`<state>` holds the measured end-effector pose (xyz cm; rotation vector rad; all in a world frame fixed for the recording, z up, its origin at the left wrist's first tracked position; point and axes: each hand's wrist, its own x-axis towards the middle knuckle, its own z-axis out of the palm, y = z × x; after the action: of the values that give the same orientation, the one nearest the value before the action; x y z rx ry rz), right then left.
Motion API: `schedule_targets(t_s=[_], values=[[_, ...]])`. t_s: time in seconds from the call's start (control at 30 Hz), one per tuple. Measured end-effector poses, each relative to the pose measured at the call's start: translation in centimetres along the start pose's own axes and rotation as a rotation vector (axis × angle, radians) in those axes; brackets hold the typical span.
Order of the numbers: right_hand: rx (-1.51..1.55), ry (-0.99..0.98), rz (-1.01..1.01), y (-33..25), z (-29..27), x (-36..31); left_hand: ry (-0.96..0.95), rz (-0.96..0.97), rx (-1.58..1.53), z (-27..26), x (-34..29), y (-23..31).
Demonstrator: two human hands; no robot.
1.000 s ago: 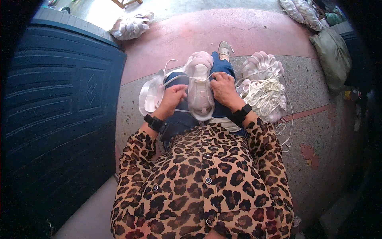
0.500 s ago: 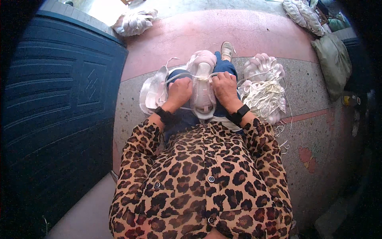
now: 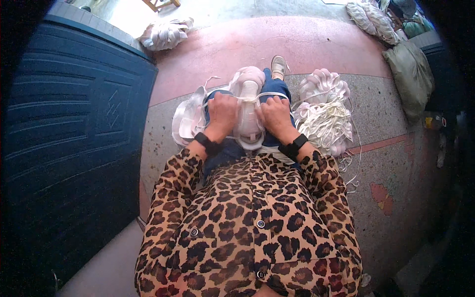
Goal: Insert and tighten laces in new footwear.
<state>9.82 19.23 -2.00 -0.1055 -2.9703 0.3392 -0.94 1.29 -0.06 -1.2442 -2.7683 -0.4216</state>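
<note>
A pale pink and white shoe upper [image 3: 249,126] lies lengthwise between my knees, at the near end of a rounded bundle of similar pieces [image 3: 250,74]. A white lace [image 3: 271,93] crosses over it and meets in a knot or crossing at the middle. On the left of the upper, my left hand [image 3: 222,115] is closed around one side of the lace. My right hand [image 3: 276,116] is closed on the other side, close against the upper's right edge. The fingertips of both hands are partly hidden.
More white and pink uppers [image 3: 185,121] lie by my left leg. On the floor at right are a fanned stack of uppers [image 3: 324,86] and a heap of loose laces [image 3: 324,121]. A blue panelled door [image 3: 84,123] stands at left; a greenish sack [image 3: 409,79] is at far right.
My left hand has shifted slightly up and to the left. My right hand has moved a little lower and left, fingers curling, and the lace at the middle looks drawn closer.
</note>
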Motion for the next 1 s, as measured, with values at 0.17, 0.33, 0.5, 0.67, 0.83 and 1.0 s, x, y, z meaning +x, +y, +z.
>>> schedule_targets(t_s=[0.17,0.33,0.5,0.67,0.83,1.0], values=[[0.04,-0.148,0.025,-0.5,-1.4,0.2,-0.069,-0.053,0.017,-1.7,-1.3,2.8],[0.055,-0.088,-0.033,0.1,0.1,-0.1,-0.113,-0.07,-0.303,0.3,-1.0,-0.1],[0.184,0.182,-0.06,0.1,0.6,-1.0,-0.193,-0.166,-0.412,-1.1,3.4,-0.1],[0.162,0.15,-0.122,-0.4,0.5,-0.8,-0.488,-0.036,-0.538,0.2,11.1,2.3],[-0.111,0.039,-0.144,-3.2,-1.5,0.7,-0.686,0.125,-0.529,4.6,13.1,0.5],[-0.173,0.002,-0.341,-1.4,-1.6,1.7,-0.772,-0.345,-1.076,-2.1,14.3,1.5]])
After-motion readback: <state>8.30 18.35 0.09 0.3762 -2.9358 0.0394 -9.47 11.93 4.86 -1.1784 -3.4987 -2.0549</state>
